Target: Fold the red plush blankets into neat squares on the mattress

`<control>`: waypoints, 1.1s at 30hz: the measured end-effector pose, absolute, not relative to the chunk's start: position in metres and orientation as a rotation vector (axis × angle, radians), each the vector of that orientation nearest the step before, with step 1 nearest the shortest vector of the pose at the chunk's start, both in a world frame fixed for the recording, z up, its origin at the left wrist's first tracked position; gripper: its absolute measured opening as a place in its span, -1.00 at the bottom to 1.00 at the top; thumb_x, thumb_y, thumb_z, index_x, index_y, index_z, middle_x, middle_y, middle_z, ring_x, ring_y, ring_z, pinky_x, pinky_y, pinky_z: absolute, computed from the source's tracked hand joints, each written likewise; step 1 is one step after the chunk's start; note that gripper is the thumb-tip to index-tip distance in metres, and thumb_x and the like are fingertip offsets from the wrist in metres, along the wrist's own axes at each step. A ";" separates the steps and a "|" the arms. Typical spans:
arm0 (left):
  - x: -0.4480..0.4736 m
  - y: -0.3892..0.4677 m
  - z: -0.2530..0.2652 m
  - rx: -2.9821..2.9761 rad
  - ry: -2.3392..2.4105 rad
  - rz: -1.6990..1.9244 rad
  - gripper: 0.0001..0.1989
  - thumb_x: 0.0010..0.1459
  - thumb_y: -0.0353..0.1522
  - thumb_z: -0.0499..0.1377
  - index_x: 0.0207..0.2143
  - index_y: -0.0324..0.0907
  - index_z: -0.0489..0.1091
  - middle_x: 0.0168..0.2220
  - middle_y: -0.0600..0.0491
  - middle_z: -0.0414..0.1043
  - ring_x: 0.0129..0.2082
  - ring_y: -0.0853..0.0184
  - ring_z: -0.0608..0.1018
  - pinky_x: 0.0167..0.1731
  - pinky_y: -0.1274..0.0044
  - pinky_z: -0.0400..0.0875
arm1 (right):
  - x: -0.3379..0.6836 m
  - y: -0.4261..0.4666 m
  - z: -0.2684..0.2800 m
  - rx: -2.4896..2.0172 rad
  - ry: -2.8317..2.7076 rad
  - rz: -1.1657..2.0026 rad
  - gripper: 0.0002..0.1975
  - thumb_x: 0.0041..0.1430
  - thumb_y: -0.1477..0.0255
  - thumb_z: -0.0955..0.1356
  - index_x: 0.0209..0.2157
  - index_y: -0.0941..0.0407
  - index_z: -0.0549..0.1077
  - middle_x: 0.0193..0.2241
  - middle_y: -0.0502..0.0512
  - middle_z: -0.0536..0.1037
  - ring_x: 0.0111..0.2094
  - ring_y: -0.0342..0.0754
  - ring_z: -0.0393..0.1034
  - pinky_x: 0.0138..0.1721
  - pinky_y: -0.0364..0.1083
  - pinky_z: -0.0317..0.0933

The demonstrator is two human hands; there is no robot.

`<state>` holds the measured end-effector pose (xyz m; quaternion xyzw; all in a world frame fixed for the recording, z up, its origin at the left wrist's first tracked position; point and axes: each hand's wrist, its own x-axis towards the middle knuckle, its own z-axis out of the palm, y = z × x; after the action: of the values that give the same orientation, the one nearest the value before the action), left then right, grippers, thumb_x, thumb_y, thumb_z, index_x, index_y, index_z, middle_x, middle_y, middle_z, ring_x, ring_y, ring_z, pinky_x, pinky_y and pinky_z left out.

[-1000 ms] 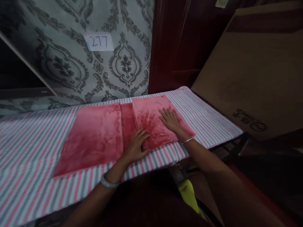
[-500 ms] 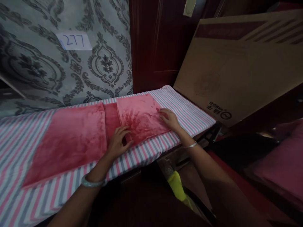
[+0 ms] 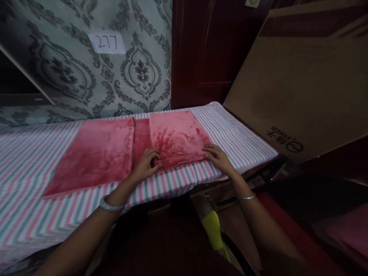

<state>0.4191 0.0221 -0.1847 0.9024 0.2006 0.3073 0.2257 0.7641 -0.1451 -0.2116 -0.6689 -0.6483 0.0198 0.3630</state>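
A pink plush cloth (image 3: 94, 149) lies lengthwise on a striped sheet (image 3: 241, 138), with both ends folded in. A darker strip of it shows between the two folded parts. At the near left corner of the right folded part (image 3: 181, 134), my left hand (image 3: 145, 165) rests with thumb and fingers apart around the edge. My right hand (image 3: 220, 159) touches that part's near right corner, its fingers extended on the fabric and slightly spread. Smudged darker marks show in the pile of the right part.
A large cardboard box (image 3: 301, 80) leans at the right beyond the table end. Behind stand a patterned wall with a paper (image 3: 107, 42) marked 277 and a dark red door (image 3: 201, 50). Something yellow (image 3: 212, 230) hangs below the table's near edge.
My right hand has slid from the right edge of the folded part toward me, to its near corner. My left hand stays at the left corner. The camera view has shifted a little.
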 end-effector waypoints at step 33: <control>0.438 0.044 -0.148 2.919 0.476 0.501 -0.72 0.21 -0.21 0.30 -0.08 -0.14 0.45 -0.10 -0.08 0.51 -0.06 0.09 0.53 -0.03 0.30 0.43 | 0.757 -0.121 -0.186 -1.747 -1.815 -0.060 -0.84 0.27 0.41 0.33 -0.18 0.08 0.54 -0.18 0.18 0.60 -0.11 0.12 0.46 -0.01 0.07 0.33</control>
<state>0.4378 0.0444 -0.1484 0.9707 0.1582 0.1666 0.0709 0.7572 -0.1209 -0.1861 -0.6600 -0.6857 -0.0229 0.3059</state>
